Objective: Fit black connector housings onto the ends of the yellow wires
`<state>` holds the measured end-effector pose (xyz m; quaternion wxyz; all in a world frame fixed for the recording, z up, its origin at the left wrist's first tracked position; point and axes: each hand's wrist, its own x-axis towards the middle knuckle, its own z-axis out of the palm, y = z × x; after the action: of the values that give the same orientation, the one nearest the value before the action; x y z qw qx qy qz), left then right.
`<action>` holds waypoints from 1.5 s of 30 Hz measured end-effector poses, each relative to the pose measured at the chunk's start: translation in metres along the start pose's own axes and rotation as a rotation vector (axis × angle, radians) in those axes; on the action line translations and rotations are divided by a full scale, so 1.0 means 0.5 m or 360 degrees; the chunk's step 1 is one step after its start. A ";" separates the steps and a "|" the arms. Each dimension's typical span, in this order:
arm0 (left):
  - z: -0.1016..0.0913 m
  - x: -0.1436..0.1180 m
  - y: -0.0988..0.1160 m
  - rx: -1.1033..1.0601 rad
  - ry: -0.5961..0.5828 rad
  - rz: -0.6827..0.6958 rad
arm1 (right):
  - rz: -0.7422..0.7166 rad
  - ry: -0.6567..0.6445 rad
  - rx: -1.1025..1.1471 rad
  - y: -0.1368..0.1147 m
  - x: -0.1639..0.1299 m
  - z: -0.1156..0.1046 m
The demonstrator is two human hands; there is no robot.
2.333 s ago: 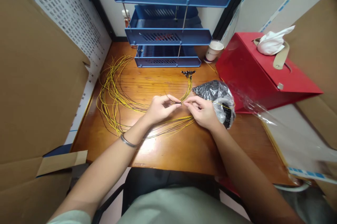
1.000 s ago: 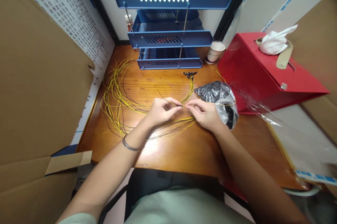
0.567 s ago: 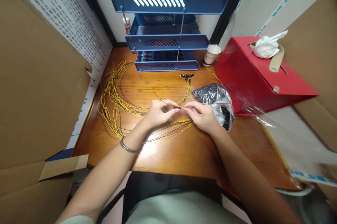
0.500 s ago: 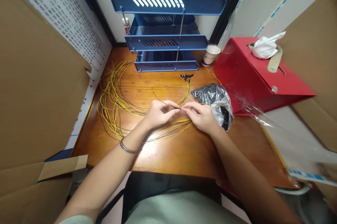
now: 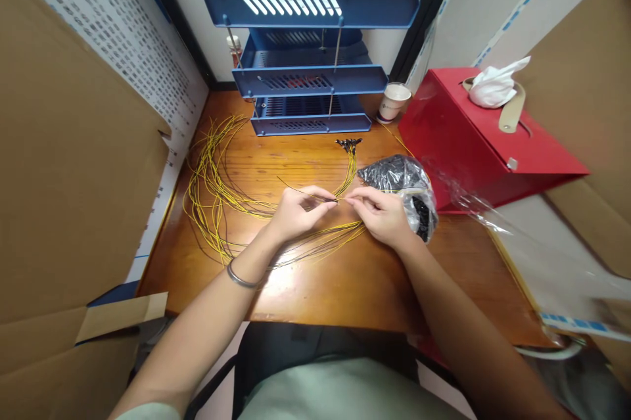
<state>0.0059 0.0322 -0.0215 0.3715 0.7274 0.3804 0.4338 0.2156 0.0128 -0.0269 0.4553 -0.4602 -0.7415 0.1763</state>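
My left hand [image 5: 300,212] is closed in a pinch on a small black connector [image 5: 336,200]; a thin dark wire end sticks out behind its fingers. Just to the right, my right hand [image 5: 382,215] pinches a thin yellow wire [image 5: 342,199], which spans the narrow gap between the fingertips. Around and behind both hands lies a large loop of yellow and black wires [image 5: 210,190]. One end of that bundle carries several black connectors [image 5: 350,144]. A clear plastic bag of small black parts [image 5: 394,173] rests beside my right hand.
Blue stacked trays [image 5: 310,81] stand at the back of the wooden table [image 5: 315,295], with a paper cup [image 5: 393,103] beside them. On the right is a red tissue box [image 5: 463,137]. Cardboard [image 5: 73,144] walls off the left side.
My right hand has drawn slightly to the right, widening the gap between the fingertips, where the yellow wire now shows. My left hand stays nearly in place.
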 end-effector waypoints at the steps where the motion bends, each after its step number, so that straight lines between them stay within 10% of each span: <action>1: 0.000 -0.001 0.000 0.0009 -0.0005 0.0015 | -0.0005 -0.0024 0.0001 -0.003 -0.001 0.002; 45: -0.010 0.003 -0.001 0.0147 0.0014 0.0139 | 0.0165 -0.0004 0.0156 -0.015 -0.014 0.028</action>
<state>0.0017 0.0348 -0.0197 0.3166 0.7578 0.3694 0.4348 0.2010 0.0053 -0.0329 0.4665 -0.4749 -0.7078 0.2363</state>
